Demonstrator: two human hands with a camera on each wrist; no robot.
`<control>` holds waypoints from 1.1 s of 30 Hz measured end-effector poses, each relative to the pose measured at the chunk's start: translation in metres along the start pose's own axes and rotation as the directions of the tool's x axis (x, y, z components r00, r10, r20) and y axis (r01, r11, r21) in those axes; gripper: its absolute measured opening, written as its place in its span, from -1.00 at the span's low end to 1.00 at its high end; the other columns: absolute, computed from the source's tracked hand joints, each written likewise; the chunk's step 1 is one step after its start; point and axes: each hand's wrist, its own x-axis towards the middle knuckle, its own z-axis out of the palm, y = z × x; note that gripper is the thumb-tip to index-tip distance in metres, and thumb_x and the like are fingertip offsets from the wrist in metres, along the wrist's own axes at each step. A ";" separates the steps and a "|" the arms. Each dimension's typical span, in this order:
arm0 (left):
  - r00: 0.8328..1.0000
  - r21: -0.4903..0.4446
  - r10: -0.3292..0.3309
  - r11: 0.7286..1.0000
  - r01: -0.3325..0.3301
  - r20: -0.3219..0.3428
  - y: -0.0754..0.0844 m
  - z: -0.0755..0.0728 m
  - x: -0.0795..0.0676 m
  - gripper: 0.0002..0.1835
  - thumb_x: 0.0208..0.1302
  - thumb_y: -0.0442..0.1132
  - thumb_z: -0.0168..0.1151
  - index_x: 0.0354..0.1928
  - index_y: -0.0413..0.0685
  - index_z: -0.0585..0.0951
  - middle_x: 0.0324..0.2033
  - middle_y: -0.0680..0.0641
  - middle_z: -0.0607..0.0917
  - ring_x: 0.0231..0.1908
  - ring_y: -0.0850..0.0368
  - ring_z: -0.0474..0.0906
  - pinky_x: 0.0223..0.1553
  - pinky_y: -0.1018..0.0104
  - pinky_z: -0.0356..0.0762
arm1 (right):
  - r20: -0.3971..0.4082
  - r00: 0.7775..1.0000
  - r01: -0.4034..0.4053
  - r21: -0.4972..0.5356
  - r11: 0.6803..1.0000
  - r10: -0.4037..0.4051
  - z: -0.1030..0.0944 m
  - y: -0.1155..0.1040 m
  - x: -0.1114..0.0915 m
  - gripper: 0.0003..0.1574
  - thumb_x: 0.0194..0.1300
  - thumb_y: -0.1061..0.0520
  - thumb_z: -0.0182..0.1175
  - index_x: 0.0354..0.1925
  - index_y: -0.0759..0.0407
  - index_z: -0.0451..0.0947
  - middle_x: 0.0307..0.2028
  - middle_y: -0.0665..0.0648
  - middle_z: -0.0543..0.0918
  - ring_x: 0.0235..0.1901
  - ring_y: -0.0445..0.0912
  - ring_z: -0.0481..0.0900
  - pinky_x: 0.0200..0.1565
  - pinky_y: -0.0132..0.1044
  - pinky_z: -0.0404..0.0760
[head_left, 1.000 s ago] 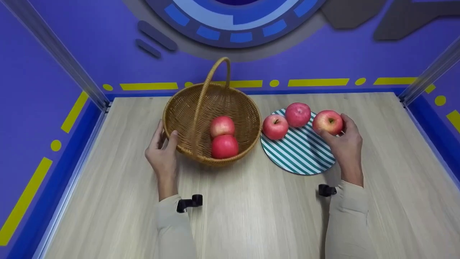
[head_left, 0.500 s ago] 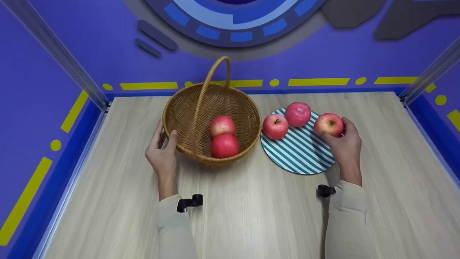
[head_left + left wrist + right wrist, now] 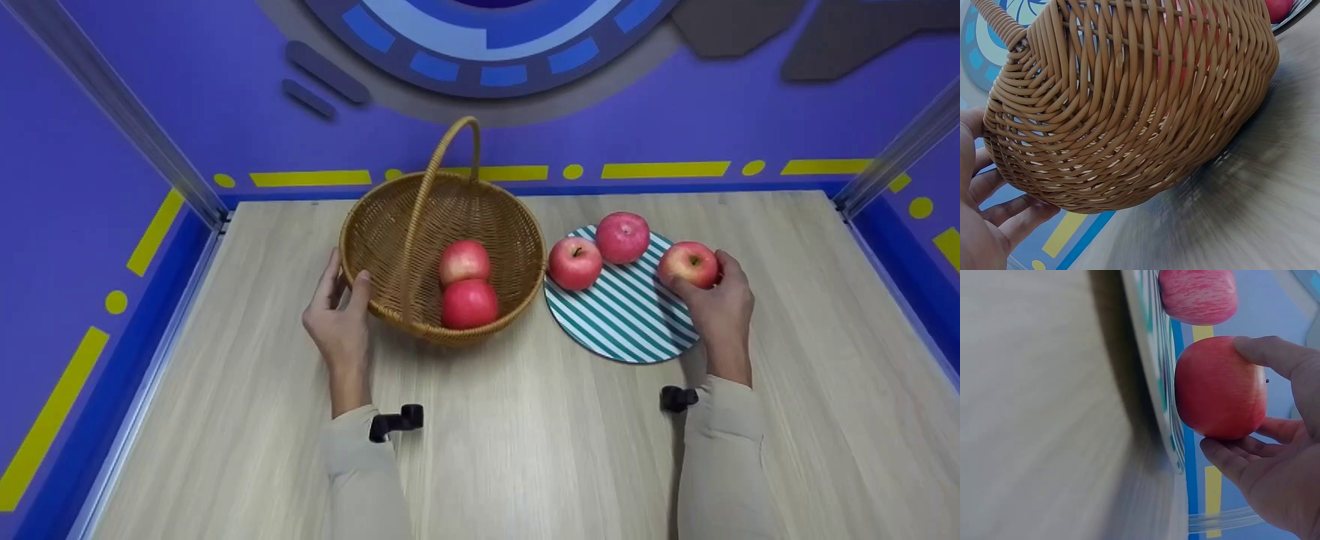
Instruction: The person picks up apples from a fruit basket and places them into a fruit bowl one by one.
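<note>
A brown wicker basket with a tall arched handle holds two red apples, the upper apple and the lower apple. My left hand grips its left side, thumb at the rim; in the left wrist view the fingers lie against the outer weave. My right hand holds a red apple over the right edge of a green-and-white striped round plate. Thumb and fingers are around this apple in the right wrist view. Whether it touches the plate I cannot tell.
On the plate lie two more apples, one at the left and one at the back. All stand on a light wooden table. A blue-purple wall closes the back, with panels at both sides.
The right hand has lowered its apple slightly, toward the plate's right edge. Left hand, basket and the other apples look unmoved.
</note>
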 end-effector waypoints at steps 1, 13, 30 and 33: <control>1.000 0.001 0.001 1.000 -0.001 0.000 0.000 0.000 0.000 -0.47 0.37 -0.37 0.41 0.37 -0.15 0.63 0.33 -0.16 0.63 0.29 -0.13 0.58 0.36 0.16 0.54 | -0.001 1.000 0.002 0.000 1.000 -0.002 0.000 0.000 0.000 0.21 0.37 -0.07 0.46 0.68 0.25 0.02 0.57 0.32 0.27 0.48 0.17 0.29 0.50 0.04 0.37; 1.000 -0.012 -0.004 1.000 0.004 0.002 0.000 0.000 0.000 -0.47 0.37 -0.35 0.40 0.38 -0.14 0.63 0.32 -0.16 0.64 0.29 -0.13 0.58 0.38 0.09 0.53 | 0.027 0.999 -0.016 -0.002 1.000 0.016 0.001 0.001 0.001 0.20 0.42 -0.06 0.43 0.69 0.24 -0.04 0.58 0.33 0.22 0.50 0.18 0.24 0.51 0.04 0.35; 1.000 -0.029 -0.020 0.999 0.020 0.005 0.000 0.000 0.001 -0.48 0.38 -0.38 0.40 0.37 -0.13 0.63 0.35 -0.14 0.62 0.32 -0.14 0.55 0.39 0.05 0.50 | 0.034 0.997 -0.069 0.010 0.998 0.068 0.000 -0.003 0.002 0.20 0.44 -0.12 0.38 0.72 0.16 -0.08 0.62 0.27 0.15 0.55 0.13 0.18 0.52 0.00 0.34; 1.000 -0.032 -0.021 0.999 0.021 0.004 0.000 0.000 0.001 -0.48 0.38 -0.38 0.40 0.37 -0.13 0.63 0.35 -0.14 0.62 0.32 -0.15 0.55 0.39 0.05 0.50 | 0.023 0.996 -0.085 0.015 0.996 0.084 0.000 -0.007 0.003 0.18 0.45 -0.12 0.36 0.72 0.12 -0.07 0.63 0.24 0.13 0.57 0.11 0.15 0.52 -0.02 0.33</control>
